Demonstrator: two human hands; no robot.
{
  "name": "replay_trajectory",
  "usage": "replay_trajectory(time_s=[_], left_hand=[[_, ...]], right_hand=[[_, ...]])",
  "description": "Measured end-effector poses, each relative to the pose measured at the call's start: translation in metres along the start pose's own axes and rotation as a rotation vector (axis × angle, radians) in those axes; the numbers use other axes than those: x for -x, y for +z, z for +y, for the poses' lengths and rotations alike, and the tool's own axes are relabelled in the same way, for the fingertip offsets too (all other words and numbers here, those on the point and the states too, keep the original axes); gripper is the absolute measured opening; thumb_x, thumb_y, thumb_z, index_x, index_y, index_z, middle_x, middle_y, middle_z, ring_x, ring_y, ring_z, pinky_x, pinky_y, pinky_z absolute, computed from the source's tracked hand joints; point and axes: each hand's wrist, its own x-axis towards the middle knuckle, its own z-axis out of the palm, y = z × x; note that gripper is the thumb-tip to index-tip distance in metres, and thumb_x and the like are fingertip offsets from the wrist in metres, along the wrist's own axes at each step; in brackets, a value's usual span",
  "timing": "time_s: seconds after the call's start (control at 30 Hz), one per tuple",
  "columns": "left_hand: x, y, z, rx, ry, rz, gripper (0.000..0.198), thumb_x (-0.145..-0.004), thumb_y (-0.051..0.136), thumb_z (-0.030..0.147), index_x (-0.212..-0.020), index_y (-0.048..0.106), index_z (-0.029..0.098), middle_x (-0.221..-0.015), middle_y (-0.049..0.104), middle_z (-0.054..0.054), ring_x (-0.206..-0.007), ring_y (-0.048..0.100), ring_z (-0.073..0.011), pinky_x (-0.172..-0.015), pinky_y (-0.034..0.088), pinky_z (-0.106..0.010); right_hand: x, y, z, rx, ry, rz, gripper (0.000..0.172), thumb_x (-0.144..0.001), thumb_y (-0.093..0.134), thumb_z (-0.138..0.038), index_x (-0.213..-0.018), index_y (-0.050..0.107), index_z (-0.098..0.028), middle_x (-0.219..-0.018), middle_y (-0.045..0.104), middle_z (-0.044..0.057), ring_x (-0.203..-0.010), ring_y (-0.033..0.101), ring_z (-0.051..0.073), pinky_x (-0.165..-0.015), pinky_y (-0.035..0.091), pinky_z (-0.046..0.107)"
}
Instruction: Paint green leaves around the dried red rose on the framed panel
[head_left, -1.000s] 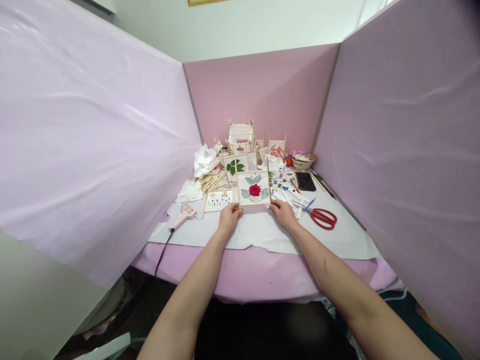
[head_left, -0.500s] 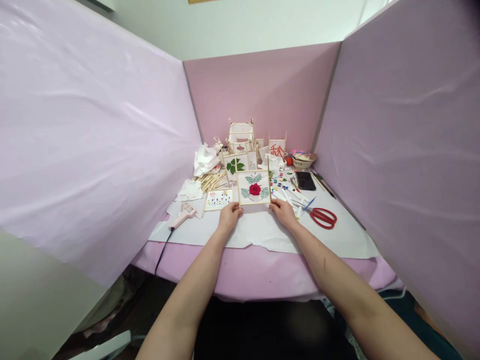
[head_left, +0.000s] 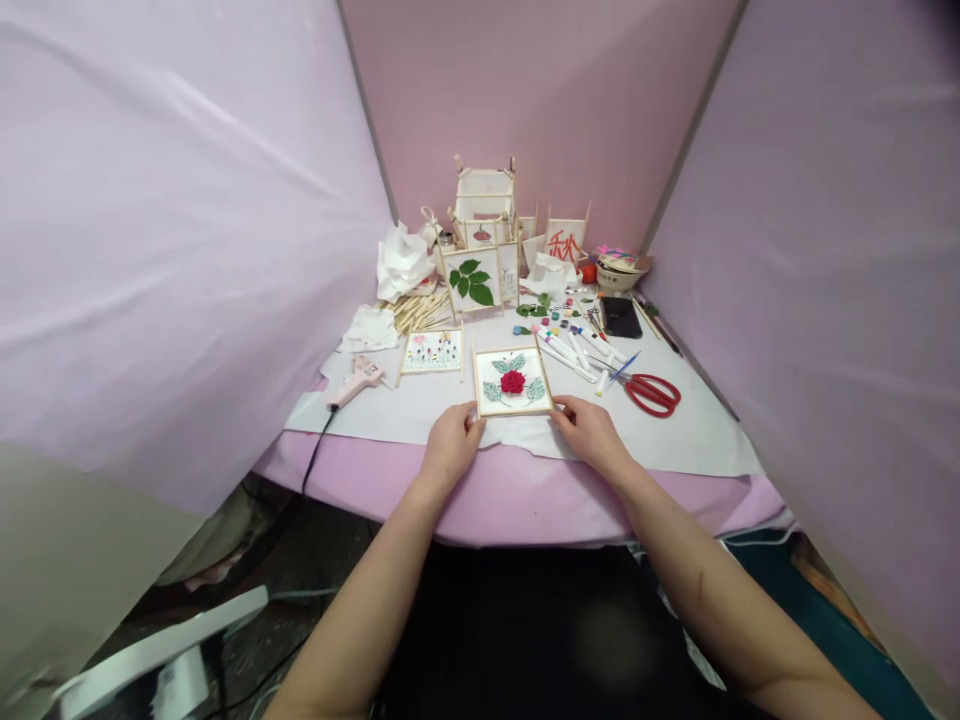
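Note:
A small white panel framed in thin wooden sticks (head_left: pixel 495 400) carries a red rose and green patterned leaves. It leans back low over the front of the table. My left hand (head_left: pixel 452 437) pinches its lower left corner, and my right hand (head_left: pixel 590 430) grips the lower right corner. Just left of it lies a framed panel with small painted flowers (head_left: pixel 433 352). Behind stands another framed panel with a green leaf spray (head_left: pixel 472 283). Whether the rose panel's back edge touches the table cannot be made out.
A pink glue gun (head_left: pixel 357 384) with a black cord lies left. Red-handled scissors (head_left: pixel 652 394), white markers (head_left: pixel 570 352) and a black phone (head_left: pixel 622 317) are on the right. Behind are thin sticks (head_left: pixel 412 312), a stick-framed lantern (head_left: pixel 486 188), crumpled white paper (head_left: pixel 403 262) and a bowl (head_left: pixel 621 275).
The rose panel has come down and tilted back from nearly upright, both hands still on its lower corners. My view has tipped downward, so the table things appear higher.

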Motion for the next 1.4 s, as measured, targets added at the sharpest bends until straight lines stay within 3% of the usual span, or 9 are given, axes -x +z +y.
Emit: replay_trajectory(time_s=[0.17,0.3,0.4,0.47,0.63,0.77,0.9,1.1,1.4], left_hand=[[0.004,0.001,-0.005,0.034,0.021,0.107,0.023,-0.088,0.067,0.021,-0.108,0.078,0.019,-0.086,0.073,-0.007,-0.086,0.068,-0.0258,-0.089,0.053,-0.038],[0.009,-0.008,-0.011,0.110,0.004,0.291,0.021,-0.095,0.056,0.024,-0.105,0.073,0.019,-0.103,0.075,-0.010,-0.097,0.068,-0.0243,-0.090,0.052,-0.034],[0.015,-0.013,-0.014,0.160,-0.039,0.368,0.018,-0.096,0.056,0.031,-0.088,0.068,0.021,-0.077,0.069,-0.003,-0.074,0.065,-0.0204,-0.071,0.051,-0.030],[0.019,-0.015,-0.014,0.167,-0.056,0.386,0.028,-0.099,0.052,0.037,-0.076,0.062,0.023,-0.061,0.057,0.001,-0.060,0.056,-0.0178,-0.061,0.046,-0.029],[0.020,-0.026,-0.014,0.077,-0.048,0.377,0.042,-0.101,0.049,0.044,-0.066,0.054,0.023,-0.061,0.055,0.001,-0.063,0.055,-0.0178,-0.063,0.044,-0.030],[-0.011,-0.050,-0.022,-0.076,-0.045,0.317,0.011,-0.091,0.066,0.030,-0.094,0.072,0.021,-0.102,0.076,-0.006,-0.096,0.067,-0.0241,-0.092,0.051,-0.036],[-0.062,-0.073,-0.037,-0.269,-0.126,0.306,0.025,-0.096,0.064,0.025,-0.119,0.071,0.018,-0.128,0.072,-0.012,-0.123,0.063,-0.0293,-0.111,0.044,-0.051],[-0.115,-0.077,-0.057,-0.527,-0.215,0.241,0.033,-0.099,0.066,0.038,-0.126,0.067,0.018,-0.136,0.066,-0.012,-0.123,0.064,-0.0287,-0.106,0.053,-0.055],[-0.133,-0.071,-0.063,-0.688,-0.228,0.108,0.036,-0.100,0.065,0.039,-0.129,0.066,0.018,-0.135,0.066,-0.012,-0.122,0.065,-0.0284,-0.105,0.053,-0.054]], right_hand=[[0.001,0.003,0.001,-0.027,0.014,0.068,0.033,-0.088,0.058,-0.038,-0.110,0.078,-0.022,-0.082,0.077,0.007,-0.078,0.066,0.025,-0.081,0.049,0.037],[0.007,-0.001,0.005,-0.094,0.013,0.125,0.040,-0.089,0.055,-0.042,-0.114,0.076,-0.019,-0.082,0.076,0.007,-0.076,0.066,0.023,-0.080,0.052,0.037],[0.009,-0.010,0.006,-0.131,0.001,0.151,0.041,-0.087,0.055,-0.044,-0.111,0.076,-0.018,-0.088,0.077,0.009,-0.077,0.066,0.023,-0.078,0.054,0.037],[0.006,-0.018,0.007,-0.144,-0.016,0.154,0.040,-0.086,0.056,-0.045,-0.109,0.076,-0.018,-0.093,0.078,0.009,-0.077,0.066,0.022,-0.079,0.054,0.038],[-0.020,-0.041,0.020,-0.084,-0.078,0.193,0.035,-0.087,0.060,-0.045,-0.105,0.077,-0.021,-0.101,0.079,0.010,-0.083,0.069,0.024,-0.080,0.056,0.040],[-0.057,-0.046,0.034,0.139,-0.188,0.194,0.035,-0.088,0.058,-0.039,-0.110,0.077,-0.020,-0.116,0.077,0.013,-0.100,0.071,0.030,-0.092,0.056,0.047],[-0.088,-0.031,0.041,0.367,-0.416,0.086,0.035,-0.094,0.051,-0.028,-0.115,0.079,-0.022,-0.131,0.075,0.013,-0.124,0.064,0.033,-0.109,0.048,0.054],[-0.106,-0.007,0.051,0.581,-0.497,-0.022,0.043,-0.096,0.043,-0.013,-0.117,0.078,-0.026,-0.133,0.076,0.005,-0.133,0.060,0.034,-0.110,0.045,0.053],[-0.125,-0.010,0.071,0.593,-0.413,0.000,0.046,-0.092,0.043,-0.009,-0.124,0.076,-0.014,-0.133,0.075,0.015,-0.130,0.061,0.035,-0.112,0.047,0.052]])
